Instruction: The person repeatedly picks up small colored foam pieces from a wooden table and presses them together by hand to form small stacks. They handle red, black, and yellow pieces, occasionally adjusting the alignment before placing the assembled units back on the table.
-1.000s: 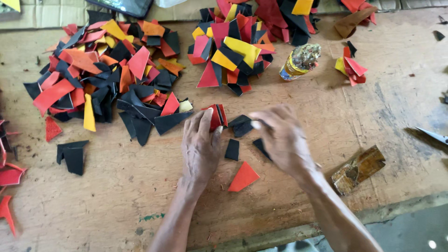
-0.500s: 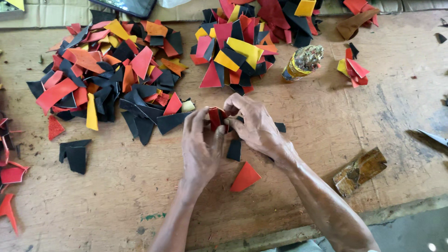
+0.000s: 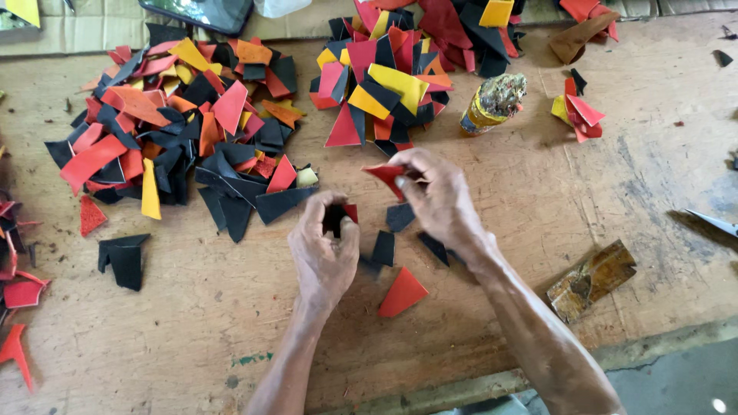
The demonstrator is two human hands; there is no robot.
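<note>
We see a worn wooden table (image 3: 630, 161) with a big heap of scraps (image 3: 177, 131) at left and a second heap (image 3: 392, 69) further back, sorted apart, it seems, to keep cut pieces within reach. Loose black pieces (image 3: 388, 238) and a red triangle (image 3: 401, 292) lie between the wrists. Our left hand (image 3: 323, 257) curls closed around a small black-and-red stack (image 3: 338, 217). Our right hand (image 3: 442, 204), raised, pinches a red piece (image 3: 387, 177) between thumb and fingertips.
</note>
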